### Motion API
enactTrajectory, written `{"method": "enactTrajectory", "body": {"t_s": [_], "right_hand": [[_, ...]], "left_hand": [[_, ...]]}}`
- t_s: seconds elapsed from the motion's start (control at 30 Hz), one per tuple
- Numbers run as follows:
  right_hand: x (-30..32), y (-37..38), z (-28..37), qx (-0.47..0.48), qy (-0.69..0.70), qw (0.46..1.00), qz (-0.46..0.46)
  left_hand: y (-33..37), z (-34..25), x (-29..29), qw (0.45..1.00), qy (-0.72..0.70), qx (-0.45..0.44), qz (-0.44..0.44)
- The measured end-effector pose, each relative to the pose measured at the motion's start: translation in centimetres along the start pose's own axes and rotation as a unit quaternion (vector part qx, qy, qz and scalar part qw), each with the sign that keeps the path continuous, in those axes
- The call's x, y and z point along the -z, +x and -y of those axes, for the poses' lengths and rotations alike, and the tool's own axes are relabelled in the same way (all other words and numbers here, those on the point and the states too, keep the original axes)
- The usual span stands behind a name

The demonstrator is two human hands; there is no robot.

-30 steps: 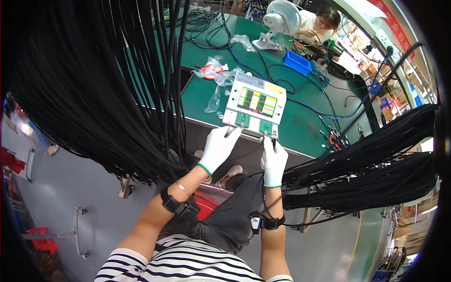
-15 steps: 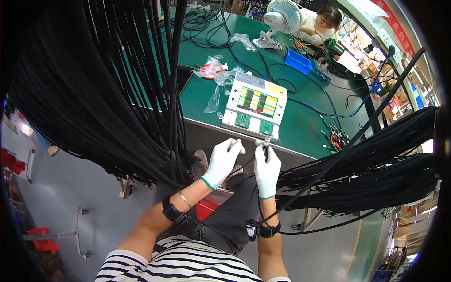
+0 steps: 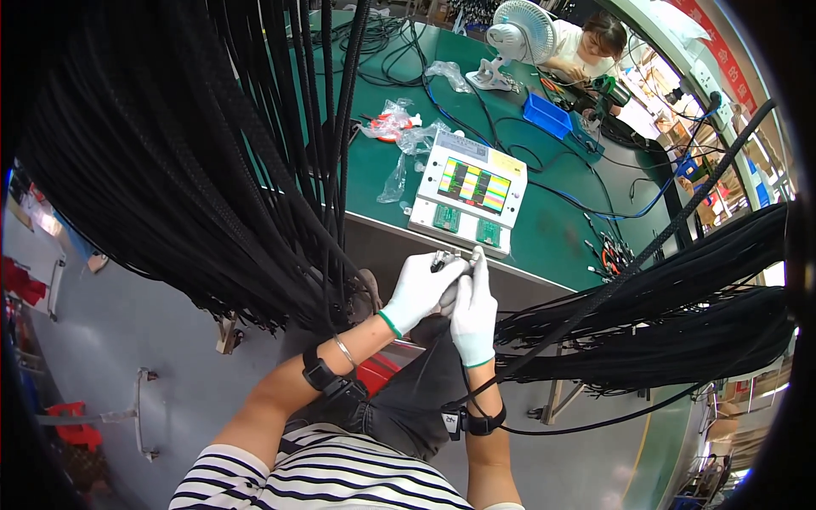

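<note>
Since the earlier frames both gloved hands have pulled back from the tester's front edge and closed together just off the bench. The left hand is curled around a small dark connector end, fingers shut on it; the right hand presses against it from 3 o'clock, index finger straight up, apparently pinching the same piece, though how firmly cannot be told. The connector pokes out at 12 o'clock from the left fist, long axis roughly toward the white tester box, which lies at 12 to 1 o'clock from the grip, near but not touching. Both hands sit about equally close to it; the right fingertip is nearest its front sockets.

The tester has a striped colour screen, a yellow rectangular label at its far right corner and two green square sockets along the near edge. Crumpled clear plastic bags lie at 11 o'clock on the green bench, one with red inside. A blue bin sits at 1 o'clock. Black braided cables hang left and right.
</note>
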State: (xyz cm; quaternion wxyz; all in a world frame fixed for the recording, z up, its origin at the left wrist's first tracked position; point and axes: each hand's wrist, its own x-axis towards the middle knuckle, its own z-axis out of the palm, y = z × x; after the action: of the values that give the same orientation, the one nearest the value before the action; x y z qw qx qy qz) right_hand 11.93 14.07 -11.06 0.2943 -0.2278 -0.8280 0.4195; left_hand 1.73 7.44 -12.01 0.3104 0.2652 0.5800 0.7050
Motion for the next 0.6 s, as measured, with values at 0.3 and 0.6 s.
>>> {"method": "enactTrajectory", "body": {"t_s": [0.3, 0.6], "right_hand": [[1.2, 1.6, -1.6, -0.137, 0.247, 0.959, -0.023], [1.2, 2.3, -1.2, -0.17, 0.256, 0.951, 0.016]], "left_hand": [[1.9, -0.1, 1.1, 0.998, -0.048, 0.004, -0.038], [2.3, -1.0, 2.6, 0.983, -0.145, 0.115, -0.003]]}}
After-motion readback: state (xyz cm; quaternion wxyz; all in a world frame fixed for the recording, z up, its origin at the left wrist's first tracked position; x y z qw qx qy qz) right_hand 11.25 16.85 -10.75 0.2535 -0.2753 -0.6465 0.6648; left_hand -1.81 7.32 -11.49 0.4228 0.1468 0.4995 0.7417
